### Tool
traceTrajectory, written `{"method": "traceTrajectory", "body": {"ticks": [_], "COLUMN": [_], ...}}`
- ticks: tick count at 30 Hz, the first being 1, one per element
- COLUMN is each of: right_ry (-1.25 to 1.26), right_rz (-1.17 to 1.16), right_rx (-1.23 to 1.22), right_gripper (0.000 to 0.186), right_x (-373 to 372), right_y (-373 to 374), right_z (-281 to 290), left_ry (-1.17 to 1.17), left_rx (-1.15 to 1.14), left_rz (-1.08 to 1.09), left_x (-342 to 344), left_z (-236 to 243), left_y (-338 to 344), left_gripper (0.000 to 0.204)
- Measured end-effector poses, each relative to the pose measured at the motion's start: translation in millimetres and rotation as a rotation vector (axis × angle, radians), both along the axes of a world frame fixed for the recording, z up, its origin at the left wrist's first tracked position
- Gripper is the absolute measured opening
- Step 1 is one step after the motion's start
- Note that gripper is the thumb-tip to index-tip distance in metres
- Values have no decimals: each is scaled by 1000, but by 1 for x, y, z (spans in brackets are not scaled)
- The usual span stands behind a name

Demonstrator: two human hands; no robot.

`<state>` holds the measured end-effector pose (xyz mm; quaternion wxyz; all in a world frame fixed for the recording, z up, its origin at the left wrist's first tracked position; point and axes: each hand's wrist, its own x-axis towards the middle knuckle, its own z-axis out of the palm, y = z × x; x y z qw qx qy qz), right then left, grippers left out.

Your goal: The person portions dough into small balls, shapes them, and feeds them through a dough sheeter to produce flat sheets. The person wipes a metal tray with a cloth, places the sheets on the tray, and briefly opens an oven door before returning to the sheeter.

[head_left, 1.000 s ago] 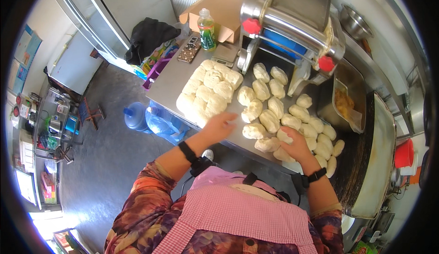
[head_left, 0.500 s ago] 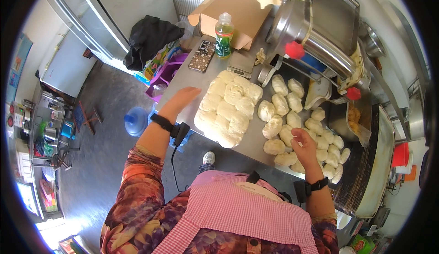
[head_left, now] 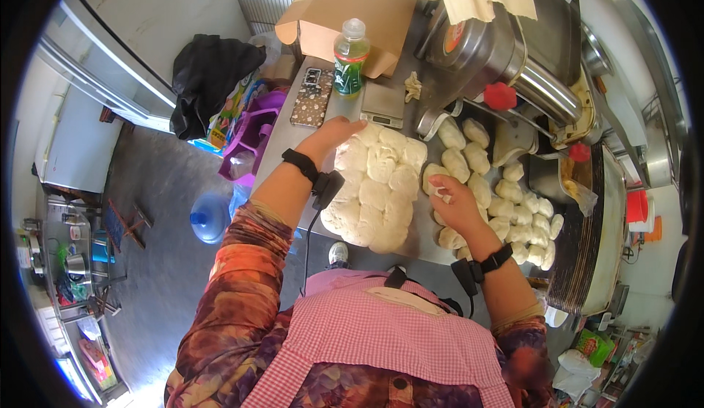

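A thick slab of pale dough (head_left: 374,195), made of several pieces pressed side by side, lies on the steel table. My left hand (head_left: 339,135) is at its far left corner, fingers stretched toward the small scale (head_left: 383,105) and holding nothing I can see. To the right of the slab, my right hand (head_left: 456,204) hovers over the loose dough pieces (head_left: 480,188), its fingers curled together. Something whitish shows at those fingertips, too small to name. The loose oval pieces lie close together in rows, some hidden under my right hand and forearm.
A green-labelled bottle (head_left: 350,59), a patterned phone (head_left: 313,98) and an open cardboard box (head_left: 352,12) stand at the table's far left. A steel machine with red knobs (head_left: 500,97) fills the far right. A blue water jug (head_left: 210,217) is on the floor at left.
My left hand has moved away from me and right, to the slab's far corner. My right hand has shifted left and farther away over the loose pieces. The whole view has shifted slightly.
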<state>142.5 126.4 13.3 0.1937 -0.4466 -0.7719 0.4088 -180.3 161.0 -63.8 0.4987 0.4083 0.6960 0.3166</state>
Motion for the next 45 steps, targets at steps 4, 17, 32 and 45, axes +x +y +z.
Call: {"method": "traceTrajectory", "body": {"ticks": [4,17,32,45], "right_ry": [-81,-104,58,-61], "right_rz": [76,358,178,366], "right_rx": [104,322,442,196], "right_gripper": [36,66,56,67], "right_x": [-20,-93,-75,-87], "right_y": [21,64,55,41], "right_z": [-6,-13,-22,-21], "left_ry": [26,17,446,-1087], "left_rx": [79,394,434,643], "left_rz": [-108,-432,-334,536], "left_x": [4,32,20,2], "left_z": [11,67,63,97], "left_y": [5,-41,-69,-99], "left_gripper": [55,48,47,42]}}
